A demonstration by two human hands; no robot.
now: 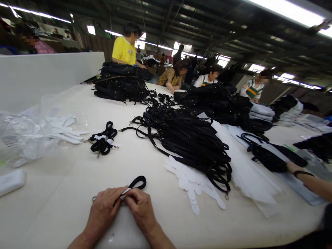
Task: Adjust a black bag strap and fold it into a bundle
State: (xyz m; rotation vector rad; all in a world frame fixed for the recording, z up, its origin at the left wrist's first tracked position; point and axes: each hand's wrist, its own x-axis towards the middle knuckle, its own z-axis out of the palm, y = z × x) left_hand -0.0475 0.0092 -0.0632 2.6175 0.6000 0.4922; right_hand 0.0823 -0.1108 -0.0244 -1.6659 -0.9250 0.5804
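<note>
My left hand (105, 207) and right hand (140, 207) meet at six o'clock on the desk (64, 193), fingers of both pinched shut on a folded black strap (137, 182) with a white band round it. At eleven o'clock lies one finished bundle (103, 141). At one o'clock the big pile (192, 138) of loose straps waits, so most is left, I judge.

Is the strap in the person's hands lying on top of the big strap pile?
No: the folded black strap is pinched by both hands near the table edge, apart from the big strap pile.
</note>
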